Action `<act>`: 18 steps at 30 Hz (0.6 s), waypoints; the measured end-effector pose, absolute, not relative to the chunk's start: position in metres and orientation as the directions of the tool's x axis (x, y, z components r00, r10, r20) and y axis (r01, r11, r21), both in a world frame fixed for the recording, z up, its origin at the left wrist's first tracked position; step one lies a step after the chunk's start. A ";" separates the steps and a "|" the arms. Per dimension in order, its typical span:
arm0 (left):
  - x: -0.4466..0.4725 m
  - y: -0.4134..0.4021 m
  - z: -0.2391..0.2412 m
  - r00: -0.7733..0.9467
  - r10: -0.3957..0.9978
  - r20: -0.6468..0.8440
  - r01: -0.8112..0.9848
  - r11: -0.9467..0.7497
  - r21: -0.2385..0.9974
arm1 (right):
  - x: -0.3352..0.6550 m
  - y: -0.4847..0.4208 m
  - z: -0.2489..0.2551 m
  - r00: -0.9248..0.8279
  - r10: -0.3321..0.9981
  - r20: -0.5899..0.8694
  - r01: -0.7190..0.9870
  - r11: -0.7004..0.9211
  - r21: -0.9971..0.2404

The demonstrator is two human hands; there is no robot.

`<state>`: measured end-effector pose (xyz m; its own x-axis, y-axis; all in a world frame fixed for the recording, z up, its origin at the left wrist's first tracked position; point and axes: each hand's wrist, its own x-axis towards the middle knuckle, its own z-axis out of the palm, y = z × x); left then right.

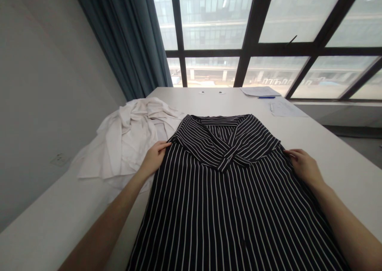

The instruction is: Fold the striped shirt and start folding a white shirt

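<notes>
Striped garment [229,211] laid out flat between left and right edges of counter [325,139], folded top toward far edge. Looks light, limp, soft; likely to slide and crease, hardly fragile. Best hold: both side edges, just below fold. And there we are: left hand [154,158], right hand [306,168] spread apart, fingers narrow, pinching opposite sides, forearms slanting inward.

The head view looks from above the near end of the table [191,102], facing forward and down toward the window [215,20]. It is wide and close: the garment [215,215] runs past the bottom edge, the left hand [153,158] reaches in from the lower left, the right hand [306,168] from the lower right. A wall [50,84] fills the left side.
</notes>
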<state>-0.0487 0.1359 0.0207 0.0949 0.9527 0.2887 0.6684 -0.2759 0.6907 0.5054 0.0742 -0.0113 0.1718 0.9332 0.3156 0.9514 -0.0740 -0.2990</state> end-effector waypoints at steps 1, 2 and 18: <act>-0.049 0.136 0.020 0.104 0.949 0.298 0.681 -0.286 0.674 | 0.505 0.074 -0.011 0.168 0.935 0.314 0.954 -0.073 -0.292; -0.049 0.136 0.019 0.112 0.945 0.307 0.694 -0.296 0.656 | 0.506 0.074 -0.012 0.164 0.936 0.312 0.956 -0.072 -0.284; -0.014 0.111 0.027 0.440 0.765 0.470 0.830 -0.547 0.114 | 0.510 0.082 -0.019 -0.091 0.922 0.376 0.993 0.114 -0.039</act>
